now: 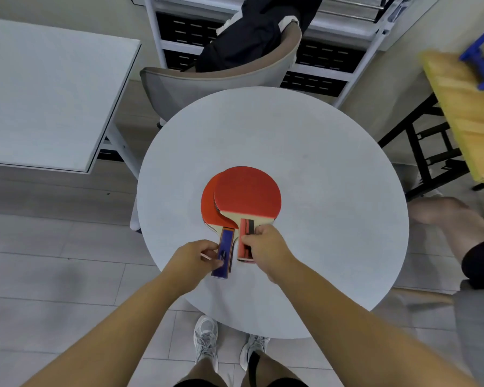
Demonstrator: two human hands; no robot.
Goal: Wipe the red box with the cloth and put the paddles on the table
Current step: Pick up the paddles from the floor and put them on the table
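On round white table (319, 191); left hand (193, 259) pinches blue-handled paddle (210, 210); right hand (266, 244) pinches red-handled paddle (248, 191); chair (196, 88) beyond

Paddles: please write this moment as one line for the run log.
left grip holds blue-handled paddle | right grip holds red-handled paddle | red-handled blade overlaps on top | both over round table

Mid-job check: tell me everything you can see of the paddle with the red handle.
The red-handled paddle has a round red rubber face turned up, a pale wooden neck and a pinkish-red handle with a black stripe. It lies flat, handle toward the person, blade overlapping the purple-handled paddle beneath, on the round white table. The right hand grips its handle.
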